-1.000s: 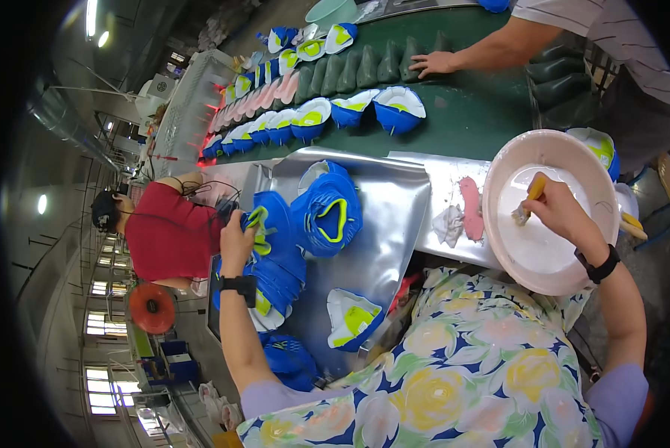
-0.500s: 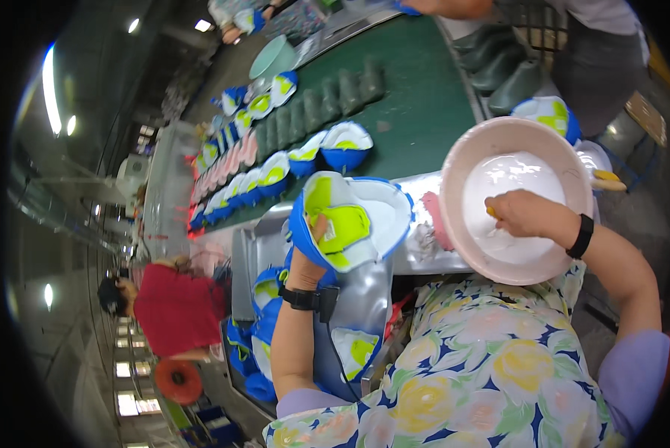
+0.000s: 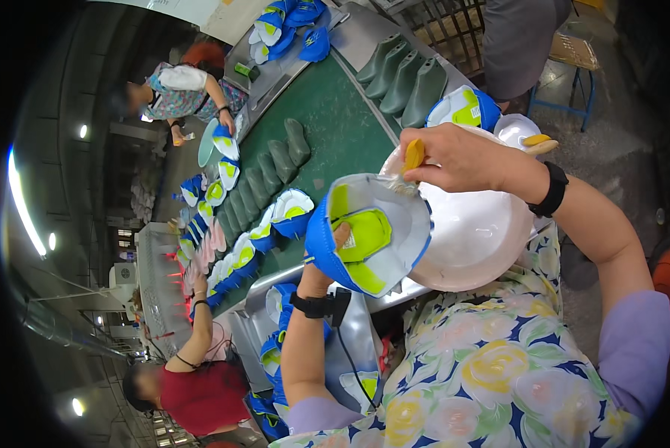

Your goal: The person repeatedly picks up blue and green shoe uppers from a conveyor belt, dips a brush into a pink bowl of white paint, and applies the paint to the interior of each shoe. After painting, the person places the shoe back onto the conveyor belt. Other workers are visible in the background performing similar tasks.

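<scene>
My left hand (image 3: pixel 316 278) grips a blue shoe upper (image 3: pixel 321 246) from its left side, thumb inside. The opening, lined in white and lime green, faces up. My right hand (image 3: pixel 458 157) is closed around a brush with a yellow handle (image 3: pixel 414 154). Its wet, whitish bristles are at the upper's far right edge. Right behind the upper stands a large pale pink basin (image 3: pixel 516 250) with a white coating inside, partly hidden by my right hand and the upper.
A green conveyor belt (image 3: pixel 327 138) carries rows of shoe uppers and dark green shoe lasts (image 3: pixel 264 172). More lasts (image 3: pixel 425 93) stand on the metal ledge. Blue uppers (image 3: pixel 271 355) fill a metal tray beside my left arm. A white bowl (image 3: pixel 516 131) holds another yellow-handled brush. Co-workers stand around the belt.
My right hand has come up out of the basin with the brush and moved left to the upper. The view has turned. A co-worker in red now reaches to the belt.
</scene>
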